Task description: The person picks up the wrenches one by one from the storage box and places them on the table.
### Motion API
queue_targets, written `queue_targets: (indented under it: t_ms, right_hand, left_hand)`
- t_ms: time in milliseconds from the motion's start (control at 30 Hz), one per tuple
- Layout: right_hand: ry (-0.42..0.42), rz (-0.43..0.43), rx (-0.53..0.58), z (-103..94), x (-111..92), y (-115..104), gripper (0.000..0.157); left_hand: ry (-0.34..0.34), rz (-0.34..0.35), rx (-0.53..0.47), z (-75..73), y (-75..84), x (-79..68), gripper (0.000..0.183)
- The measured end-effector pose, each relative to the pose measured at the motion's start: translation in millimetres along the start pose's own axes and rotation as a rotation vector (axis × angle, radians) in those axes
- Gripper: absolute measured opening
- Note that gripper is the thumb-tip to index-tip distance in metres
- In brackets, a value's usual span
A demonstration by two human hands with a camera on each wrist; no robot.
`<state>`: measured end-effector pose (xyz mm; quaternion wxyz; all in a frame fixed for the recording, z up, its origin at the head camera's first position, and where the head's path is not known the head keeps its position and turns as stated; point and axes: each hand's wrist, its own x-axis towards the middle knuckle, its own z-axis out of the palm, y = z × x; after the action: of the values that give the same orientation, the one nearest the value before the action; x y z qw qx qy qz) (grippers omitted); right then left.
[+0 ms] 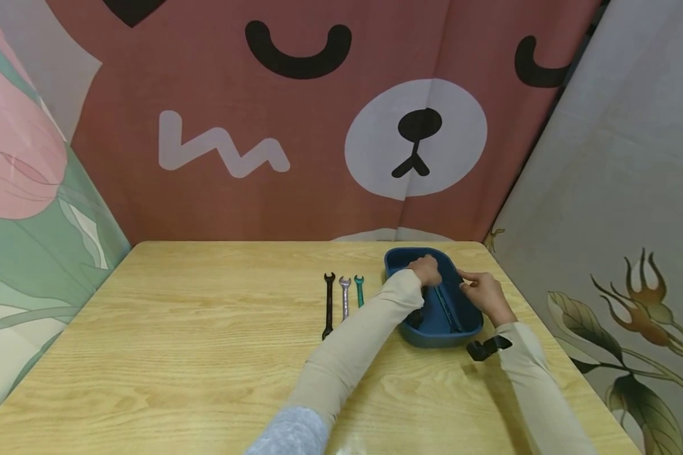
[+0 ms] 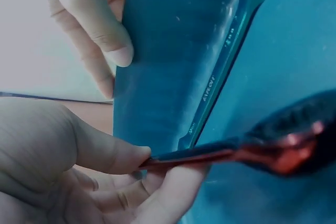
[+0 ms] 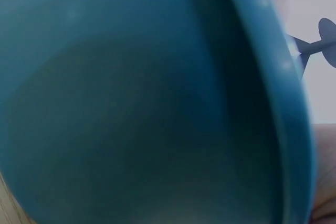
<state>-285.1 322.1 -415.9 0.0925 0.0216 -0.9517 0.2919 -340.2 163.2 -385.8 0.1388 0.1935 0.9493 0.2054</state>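
My left hand (image 1: 427,270) is inside the blue plastic bin (image 1: 432,342). In the left wrist view, its thumb and fingers pinch the thin shank of a dark wrench (image 2: 226,152) with a red sheen, whose wider end is blurred close to the camera. Beneath lies a teal wrench (image 2: 223,59) on the bin's floor, seen lengthwise in the head view too. My right hand (image 1: 486,294) holds the bin's right rim, thumb on the inner side and fingers outside. The right wrist view is mostly filled by the bin's blue wall (image 3: 131,103).
Left of the bin, a black wrench (image 1: 328,306), a silver wrench (image 1: 344,297) and a small green wrench (image 1: 360,291) lie side by side on the wooden table (image 1: 176,328). My left forearm overlaps the lower ends of some. Printed curtains (image 1: 216,202) stand behind the table and along its sides.
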Motion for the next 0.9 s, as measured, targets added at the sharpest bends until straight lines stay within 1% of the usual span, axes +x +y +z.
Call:
queue_targets:
  t_ms: [100,200,233,333,433,533,700,800,900]
  right_hand:
    - [0.0,0.005,0.002,-0.3,1,-1,0.041]
    - [0.002,0.011,0.004,-0.6,1,-2,0.041]
    - [0.001,0.015,0.004,-0.6,1,-3,0.041]
    - [0.0,0.017,-0.005,-1.4,-1,-4,0.041]
    - [-0.003,0.022,-0.008,-1.2,-2,-4,0.041]
    - [-0.007,0.027,-0.004,-1.1,-3,-4,0.041]
    - [-0.008,0.033,-0.001,-1.3,-2,-3,0.041]
    - [-0.005,0.034,-0.003,-1.3,-1,-3,0.041]
    - [-0.001,0.032,-0.01,-1.4,-1,-3,0.041]
  left_hand:
    - [-0.011,-0.047,-0.049,0.3,0.6,8.3,0.053]
    - [-0.023,-0.087,-0.121,0.0,-1.2,15.1,0.043]
    - [-0.017,-0.088,-0.153,-0.4,-2.4,14.0,0.038]
    - [-0.001,-0.07,-0.235,-2.4,-6.9,8.8,0.03]
    - [0.018,-0.04,-0.303,-4.7,-10.7,1.5,0.033]
    - [0.015,-0.034,-0.347,-5.9,-13.6,0.5,0.038]
    - [0.021,0.008,-0.405,-9.1,-18.9,-3.4,0.043]
    - [0.028,0.022,-0.44,-10.1,-21.3,-4.7,0.04]
    - [0.031,0.021,-0.47,-10.0,-22.9,-4.4,0.033]
